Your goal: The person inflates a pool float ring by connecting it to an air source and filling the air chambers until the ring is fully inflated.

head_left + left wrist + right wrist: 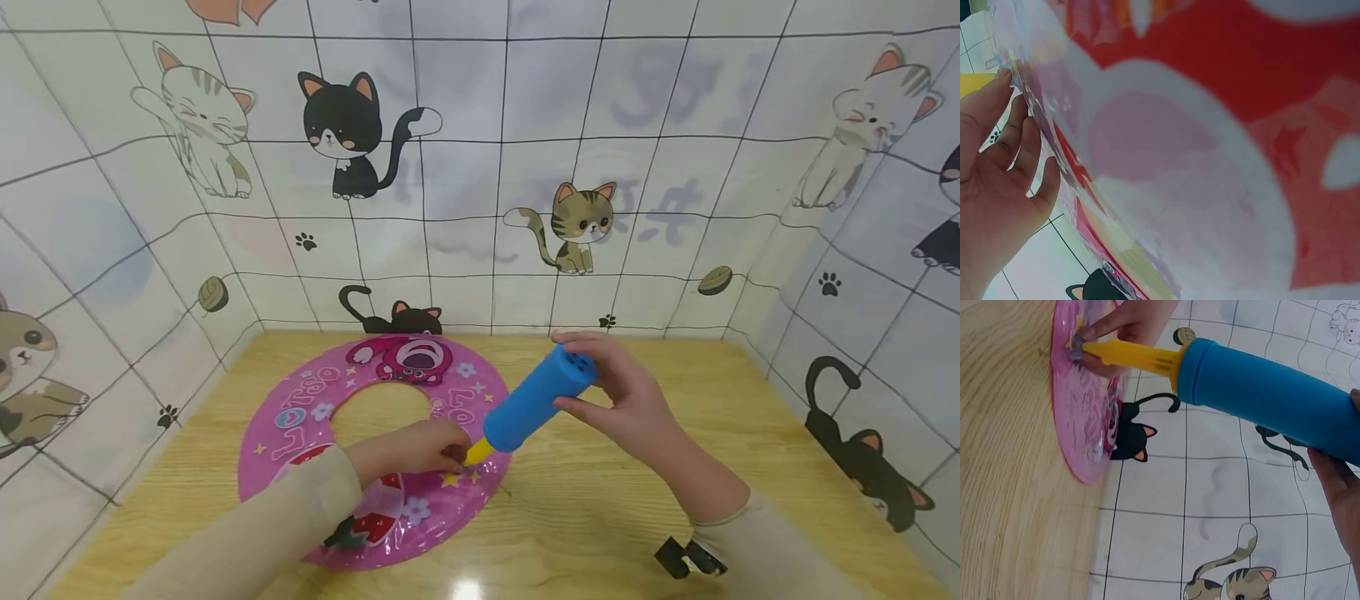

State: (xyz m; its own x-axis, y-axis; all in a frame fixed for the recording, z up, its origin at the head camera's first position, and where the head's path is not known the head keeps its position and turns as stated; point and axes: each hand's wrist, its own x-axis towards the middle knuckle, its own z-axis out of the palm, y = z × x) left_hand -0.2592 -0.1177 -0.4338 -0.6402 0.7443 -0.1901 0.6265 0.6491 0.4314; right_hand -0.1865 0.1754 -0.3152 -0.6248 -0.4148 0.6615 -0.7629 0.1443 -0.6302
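The left hand (427,446) pinches the clear valve (1076,350) of the pink ring (420,533), thumb and fingers clamped on it. The right hand (622,404) grips the blue pump (532,404) near its holed end, thumb on one side and fingers on the other. The pump hangs tilted above the table (600,517), its yellow nozzle (478,452) pointing down and left to the valve (how far the tip sits inside, I cannot tell). The ring lies on the left part of the table, its far edge near the wall (465,183), with a bear print (416,358) on that side and strawberries (375,525) on the near one. Cartoon cats cover the wall, and a black bow (687,557) shows by the right sleeve (765,550)
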